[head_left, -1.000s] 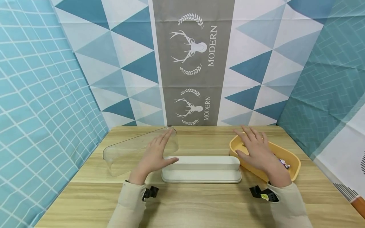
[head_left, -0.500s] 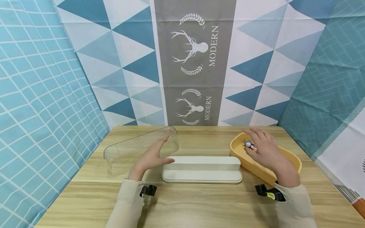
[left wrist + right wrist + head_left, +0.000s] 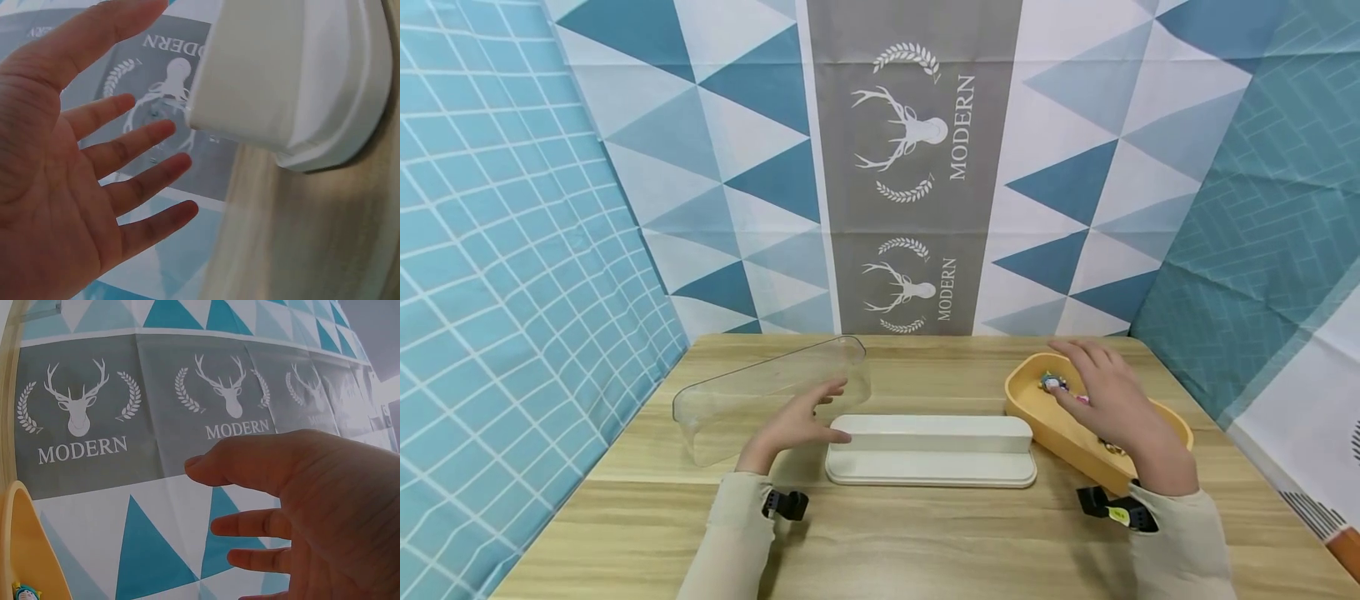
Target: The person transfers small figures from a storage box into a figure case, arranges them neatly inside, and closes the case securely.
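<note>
In the head view my left hand (image 3: 793,423) hovers at the left end of a long white stepped base (image 3: 931,454), its fingers loosely spread and holding nothing. The left wrist view shows the same hand apart from the base's end. My right hand (image 3: 1112,400) is over a yellow tray (image 3: 1037,408), fingers spread, nothing in its grip. Small colourful figurines (image 3: 1054,382) lie inside the tray, partly covered by the hand. In the right wrist view the tray's edge (image 3: 37,550) and one figurine (image 3: 26,592) show at the lower left.
A clear plastic cover (image 3: 730,408) lies on the wooden table (image 3: 880,542) at the left, behind my left hand. Patterned cloth (image 3: 917,167) hangs along the table's back and sides.
My right hand has moved right over the tray, uncovering more figurines. My left hand has drawn slightly back and down, toward me, away from the clear cover.
</note>
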Demonstrator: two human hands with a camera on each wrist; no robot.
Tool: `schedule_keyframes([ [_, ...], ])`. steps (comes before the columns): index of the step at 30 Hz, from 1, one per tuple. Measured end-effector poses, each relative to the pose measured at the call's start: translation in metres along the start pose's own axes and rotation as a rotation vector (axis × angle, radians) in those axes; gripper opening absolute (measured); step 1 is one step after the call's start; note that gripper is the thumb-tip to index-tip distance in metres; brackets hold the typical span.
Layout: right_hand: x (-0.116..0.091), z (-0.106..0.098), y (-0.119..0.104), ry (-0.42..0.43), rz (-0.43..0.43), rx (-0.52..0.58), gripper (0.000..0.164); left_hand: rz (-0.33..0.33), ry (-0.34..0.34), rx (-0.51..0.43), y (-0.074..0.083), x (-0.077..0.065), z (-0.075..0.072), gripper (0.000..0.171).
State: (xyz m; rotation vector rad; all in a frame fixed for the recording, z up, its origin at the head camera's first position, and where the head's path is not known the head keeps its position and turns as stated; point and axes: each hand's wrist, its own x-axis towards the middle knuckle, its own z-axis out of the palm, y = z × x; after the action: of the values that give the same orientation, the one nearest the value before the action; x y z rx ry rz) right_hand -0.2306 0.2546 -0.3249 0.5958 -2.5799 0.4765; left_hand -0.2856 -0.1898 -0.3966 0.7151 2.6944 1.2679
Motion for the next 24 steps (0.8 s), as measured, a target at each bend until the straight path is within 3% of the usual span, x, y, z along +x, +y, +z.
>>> schedule_keyframes([
  [5, 0.0, -0.001, 0.004, 0.025, -0.011, 0.003, 0.057, -0.035, -0.076, -0.037, -0.013, 0.001, 0.003, 0.091],
  [11, -0.002, -0.003, 0.013, 0.025, 0.047, 0.02, 0.055, -0.012, -0.165, -0.057, -0.024, 0.0, 0.008, 0.09],
  [24, 0.011, -0.018, 0.034, -0.091, 0.1, -0.077, 0.053, 0.009, -0.195, -0.124, -0.033, 0.004, 0.016, 0.096],
])
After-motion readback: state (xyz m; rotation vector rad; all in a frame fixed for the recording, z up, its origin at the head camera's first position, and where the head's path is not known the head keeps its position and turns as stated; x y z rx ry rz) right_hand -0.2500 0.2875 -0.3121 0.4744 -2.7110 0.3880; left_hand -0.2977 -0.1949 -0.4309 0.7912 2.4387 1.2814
